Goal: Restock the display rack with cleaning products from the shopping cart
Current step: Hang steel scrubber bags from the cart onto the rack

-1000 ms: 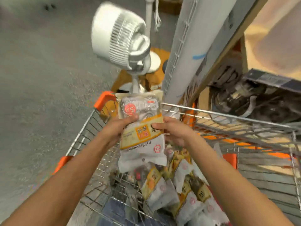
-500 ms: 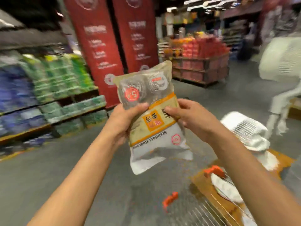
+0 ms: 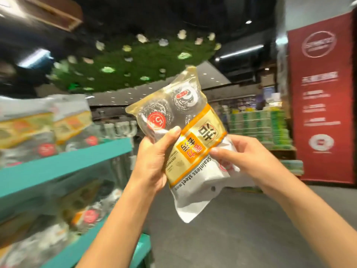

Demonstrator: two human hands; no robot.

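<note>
A clear plastic packet of stainless steel scouring balls [image 3: 183,132], with a yellow-and-orange label band and a white lower part, is held up in the air at chest height, tilted so its top leans to the right. The left hand [image 3: 154,161] grips its left edge, thumb pressed across the front just under the round red sticker. The right hand [image 3: 245,159] pinches the right edge, thumb on the front near the printed words "Stainless steel", fingers curled behind. Just to the left stands the teal shelved display rack [image 3: 63,167], with blurred packets of the same kind [image 3: 46,120] lying on its upper shelf and more on the shelf below. Farther off to the right hangs a tall red banner [image 3: 320,97], with stacked green goods [image 3: 258,128] beside it.
</note>
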